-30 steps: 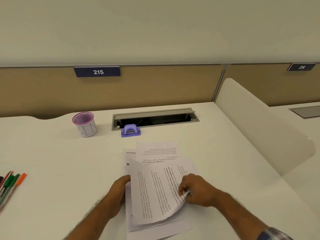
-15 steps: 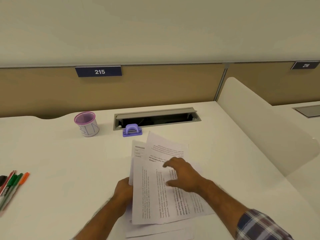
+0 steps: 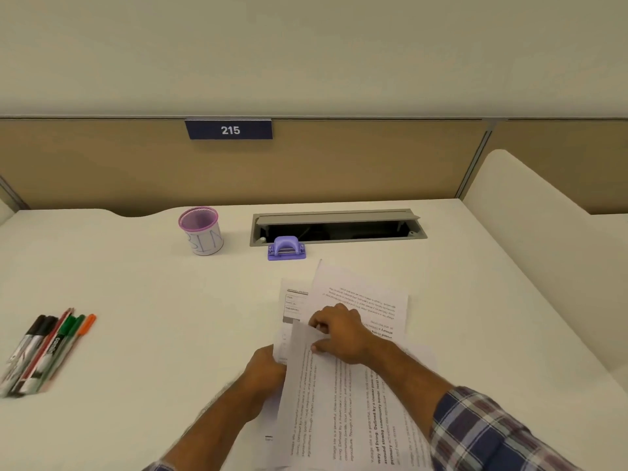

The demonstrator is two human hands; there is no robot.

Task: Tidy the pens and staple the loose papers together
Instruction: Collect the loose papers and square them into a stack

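Observation:
Several loose printed papers [image 3: 360,300] lie overlapped in the middle of the white desk [image 3: 153,300]. My left hand [image 3: 263,372] grips the left edge of the stack. My right hand [image 3: 339,331] pinches the upper left corner of the top sheet [image 3: 343,409], which lies skewed over the others. A small purple stapler [image 3: 286,248] stands behind the papers. A pink-rimmed pen cup [image 3: 201,231] stands upright at the back left, with no pens showing above its rim. Several pens and markers [image 3: 44,351] lie in a loose bundle at the far left.
An open grey cable hatch [image 3: 336,226] is set into the desk just behind the stapler. A tan partition with a "215" plate [image 3: 228,129] runs along the back. A white side divider [image 3: 543,249] bounds the desk on the right.
My right hand has moved from the sheet's lower right corner up across it to its upper left corner. The lifted sheet now lies flatter. The view has shifted right.

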